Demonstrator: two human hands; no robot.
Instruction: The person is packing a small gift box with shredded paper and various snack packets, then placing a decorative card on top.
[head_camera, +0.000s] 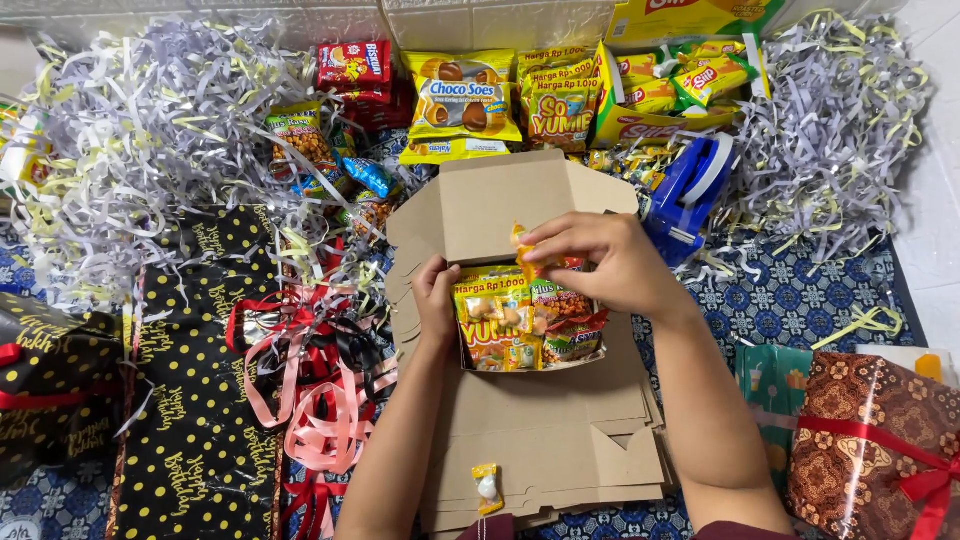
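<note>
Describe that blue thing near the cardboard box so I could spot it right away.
Start at the open brown cardboard box in the middle, where both hands are packing snack packets. Look just past its upper right corner, beside the right hand. The tape dispenser lies there against shredded paper, the only solid blue plastic tool among soft packets and paper strips.

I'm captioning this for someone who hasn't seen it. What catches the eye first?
At centre, the right hand lowers a small orange sweet into an open cardboard box packed with snack packets, which the left hand steadies. Heaps of shredded paper fill the upper left, with red ribbons below.
</note>
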